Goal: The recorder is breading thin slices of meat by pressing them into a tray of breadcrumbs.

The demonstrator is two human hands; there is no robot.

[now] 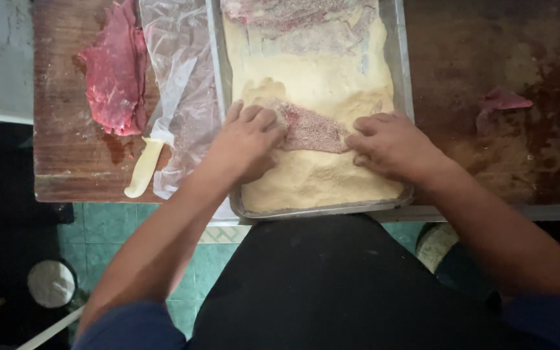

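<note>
At the frame's centre, a crumb-coated meat slice [309,131] lies on the breadcrumbs in the metal tray [396,78], between both hands. The left hand [247,142] and right hand [390,146] press its ends with flattened, close-set fingers, apparently gripping nothing.

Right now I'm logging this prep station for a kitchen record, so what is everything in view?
metal tray: one, grey, centre, holding pale crumbs
crumbed meat slice: one, pinkish, under both hands
coated slices: number unclear, tray's far end
raw meat: one pile, red, left board
meat scrap: one, pink, right board
knife: one, cream handle, on clear plastic sheet
left hand: pressing slice
right hand: pressing slice
</note>
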